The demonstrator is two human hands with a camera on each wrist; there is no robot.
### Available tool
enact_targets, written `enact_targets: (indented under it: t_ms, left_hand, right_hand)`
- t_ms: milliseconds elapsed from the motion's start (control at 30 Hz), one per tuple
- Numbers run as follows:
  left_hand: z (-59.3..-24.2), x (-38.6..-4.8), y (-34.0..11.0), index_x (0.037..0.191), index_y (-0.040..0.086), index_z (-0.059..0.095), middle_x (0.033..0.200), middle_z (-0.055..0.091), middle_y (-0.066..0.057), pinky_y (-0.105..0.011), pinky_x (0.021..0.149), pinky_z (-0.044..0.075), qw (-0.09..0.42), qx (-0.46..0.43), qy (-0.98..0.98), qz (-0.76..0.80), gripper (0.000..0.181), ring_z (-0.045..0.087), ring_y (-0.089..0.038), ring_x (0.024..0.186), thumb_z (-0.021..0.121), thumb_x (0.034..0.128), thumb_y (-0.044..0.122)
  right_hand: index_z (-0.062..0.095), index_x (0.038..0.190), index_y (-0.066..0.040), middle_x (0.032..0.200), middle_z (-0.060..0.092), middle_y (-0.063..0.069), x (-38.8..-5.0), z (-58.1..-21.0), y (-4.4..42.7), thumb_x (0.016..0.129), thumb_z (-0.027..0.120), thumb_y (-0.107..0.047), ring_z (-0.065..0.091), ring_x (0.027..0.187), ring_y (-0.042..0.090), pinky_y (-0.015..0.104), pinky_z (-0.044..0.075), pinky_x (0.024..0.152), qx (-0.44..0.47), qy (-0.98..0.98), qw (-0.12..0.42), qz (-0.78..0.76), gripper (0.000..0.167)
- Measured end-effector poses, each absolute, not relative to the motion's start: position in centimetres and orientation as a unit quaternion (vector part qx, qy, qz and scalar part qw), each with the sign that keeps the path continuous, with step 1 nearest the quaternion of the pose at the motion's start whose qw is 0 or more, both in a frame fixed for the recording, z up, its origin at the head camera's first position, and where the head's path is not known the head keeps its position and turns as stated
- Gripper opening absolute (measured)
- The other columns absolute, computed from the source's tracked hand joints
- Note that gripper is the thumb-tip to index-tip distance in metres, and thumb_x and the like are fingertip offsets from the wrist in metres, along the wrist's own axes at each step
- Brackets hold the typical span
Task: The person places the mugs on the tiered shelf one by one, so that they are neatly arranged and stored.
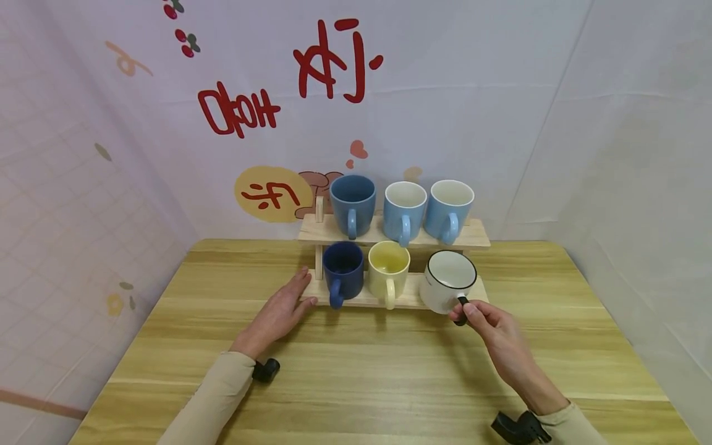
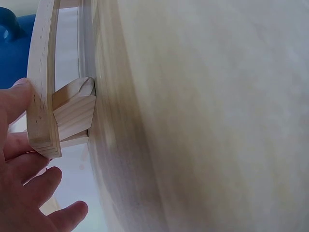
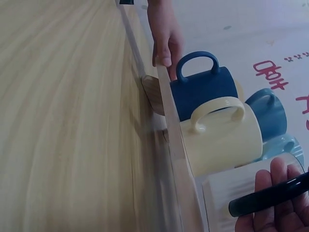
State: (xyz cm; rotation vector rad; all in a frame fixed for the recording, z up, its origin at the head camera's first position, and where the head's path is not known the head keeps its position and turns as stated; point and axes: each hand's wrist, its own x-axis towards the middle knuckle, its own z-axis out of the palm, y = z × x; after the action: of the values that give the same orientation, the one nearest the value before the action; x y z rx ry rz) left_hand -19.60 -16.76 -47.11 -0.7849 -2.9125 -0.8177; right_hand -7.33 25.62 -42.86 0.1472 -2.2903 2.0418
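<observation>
A two-tier wooden rack [image 1: 414, 299] stands on the table with mugs on both shelves. My left hand [image 1: 280, 309] holds the left end of its lower shelf, thumb at the front edge and fingers round the end. In the right wrist view, that left hand [image 3: 166, 36] appears beside the dark blue mug [image 3: 205, 89]. My right hand [image 1: 497, 340] pinches the black handle of a white mug [image 1: 442, 293] with a black rim, at the lower shelf's right part. Whether its base touches the shelf cannot be told. The yellow mug [image 1: 384, 281] stands to its left.
On the upper shelf stand a grey-blue mug [image 1: 352, 204] and two light blue mugs, one at the middle [image 1: 399, 219] and one at the right. All handles face me. A printed cloth wall [image 1: 473, 93] rises behind the wooden table [image 1: 361, 383].
</observation>
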Motion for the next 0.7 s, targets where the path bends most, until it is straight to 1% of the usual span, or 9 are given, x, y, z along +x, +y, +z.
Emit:
enact_targets:
  t_ms: [33,200,333,500,700]
  left_hand:
    - [-47.1,-19.6,-16.8,0.155,-0.007,0.040,0.166,0.029,-0.023,-0.058,0.117,0.034,0.009,-0.252,-0.931,-0.262,0.065,0.035,-0.041,0.149,0.060,0.1067,0.032]
    - [-47.1,-19.6,-16.9,0.155,-0.007,0.040,0.166,0.028,-0.022,-0.057,0.118,0.034,0.004,-0.251,-0.931,-0.267,0.065,0.034,-0.040,0.150,0.060,0.1069,0.032]
    - [-47.1,-19.6,-17.0,0.155,-0.007,0.039,0.166,0.029,-0.022,-0.057,0.118,0.034,0.008,-0.252,-0.931,-0.265,0.065,0.034,-0.039,0.150,0.061,0.1066,0.030]
    - [-47.2,-19.4,-17.0,0.154,-0.008,0.040,0.165,0.030,-0.023,-0.058,0.117,0.035,0.012,-0.255,-0.929,-0.266,0.064,0.036,-0.041,0.149,0.061,0.1064,0.029]
    - [-47.2,-19.1,-17.1,0.154,-0.008,0.040,0.165,0.030,-0.023,-0.058,0.117,0.035,0.018,-0.250,-0.930,-0.268,0.064,0.036,-0.041,0.149,0.061,0.1063,0.029]
  right_hand:
    - [0.062,0.114,0.016,0.104,0.075,0.011,-7.5,-42.9,25.4,0.111,0.050,-0.015,0.068,0.103,0.011,0.019,0.048,0.095,0.044,-0.750,0.035,0.660,0.033]
    - [0.066,0.114,0.011,0.108,0.073,0.020,-8.1,-43.2,24.6,0.111,0.051,-0.022,0.066,0.103,0.012,0.019,0.047,0.094,0.032,-0.773,0.037,0.633,0.036]
    - [0.067,0.115,0.009,0.109,0.073,0.020,-8.6,-43.4,23.9,0.111,0.052,-0.025,0.066,0.105,0.012,0.019,0.047,0.095,0.026,-0.775,0.043,0.630,0.038]
    - [0.066,0.115,0.010,0.109,0.073,0.021,-8.9,-43.6,23.4,0.111,0.052,-0.024,0.067,0.106,0.011,0.019,0.048,0.096,0.028,-0.766,0.043,0.641,0.037]
    - [0.068,0.115,0.008,0.110,0.073,0.017,-9.2,-43.6,23.1,0.111,0.053,-0.027,0.066,0.108,0.012,0.019,0.048,0.097,0.027,-0.769,0.040,0.637,0.038]
